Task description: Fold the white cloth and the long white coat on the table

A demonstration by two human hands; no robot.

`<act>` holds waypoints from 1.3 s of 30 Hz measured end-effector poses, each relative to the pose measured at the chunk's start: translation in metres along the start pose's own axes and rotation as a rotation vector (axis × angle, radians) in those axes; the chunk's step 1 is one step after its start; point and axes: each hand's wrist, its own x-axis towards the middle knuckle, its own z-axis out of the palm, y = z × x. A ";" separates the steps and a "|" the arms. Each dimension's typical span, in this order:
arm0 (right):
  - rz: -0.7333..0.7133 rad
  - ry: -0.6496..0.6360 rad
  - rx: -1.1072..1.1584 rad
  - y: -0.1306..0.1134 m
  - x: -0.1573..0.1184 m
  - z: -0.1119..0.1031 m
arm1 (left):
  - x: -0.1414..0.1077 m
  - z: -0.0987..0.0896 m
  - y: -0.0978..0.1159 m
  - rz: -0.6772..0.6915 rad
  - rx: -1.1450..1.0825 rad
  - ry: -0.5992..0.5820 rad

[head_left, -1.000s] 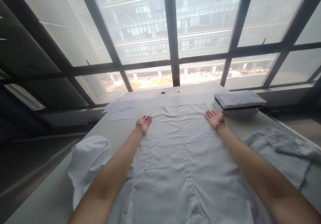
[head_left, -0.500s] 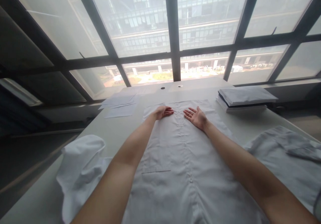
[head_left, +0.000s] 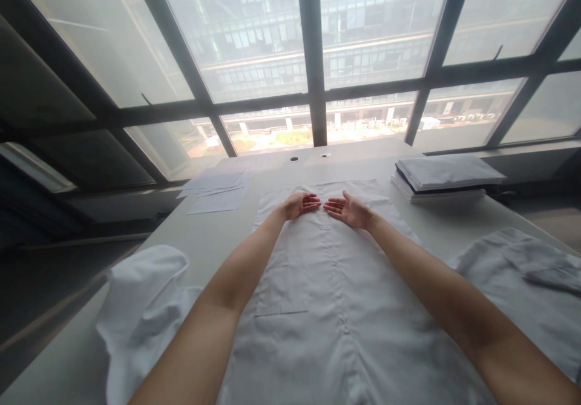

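Observation:
A white button-front shirt or coat [head_left: 290,278] lies spread on the table, its buttoned placket running up the middle and a pocket line on the left half. My left hand [head_left: 302,205] rests on or just over the garment's far part, left of the placket, fingers stretched toward the centre. Facing it from the right, my right hand [head_left: 348,209] has its palm turned inward and fingers extended. The fingertips of both hands nearly meet over the placket. Neither hand holds anything. One sleeve [head_left: 145,302] lies bunched at the left; more fabric [head_left: 521,290] spreads out at the right.
Loose white paper sheets [head_left: 215,190] lie at the table's far left. A stack of folded white cloth [head_left: 447,175] stands at the far right. Two cable holes mark the back of the white table [head_left: 267,166]. Behind it are large windows with dark frames [head_left: 318,114].
Both hands have moved inward toward the placket, so the gap between their fingertips has narrowed. The right hand's fingers are closer together. The garment stays in place.

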 end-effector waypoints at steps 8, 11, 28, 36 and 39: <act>-0.645 0.545 0.060 -0.089 0.012 -0.043 | 0.004 0.000 0.003 -0.045 0.007 0.019; -0.623 0.450 0.027 -0.093 0.014 -0.039 | 0.008 -0.004 0.007 -0.136 0.004 -0.035; 0.258 -0.080 -0.132 -0.048 0.011 -0.011 | 0.001 -0.058 0.021 -0.343 -0.009 -0.192; -0.570 0.559 -0.053 -0.086 0.013 -0.053 | -0.022 -0.140 0.034 0.248 -0.172 0.810; -0.675 0.565 -0.044 -0.093 0.012 -0.054 | -0.020 -0.145 0.039 0.385 -0.163 0.986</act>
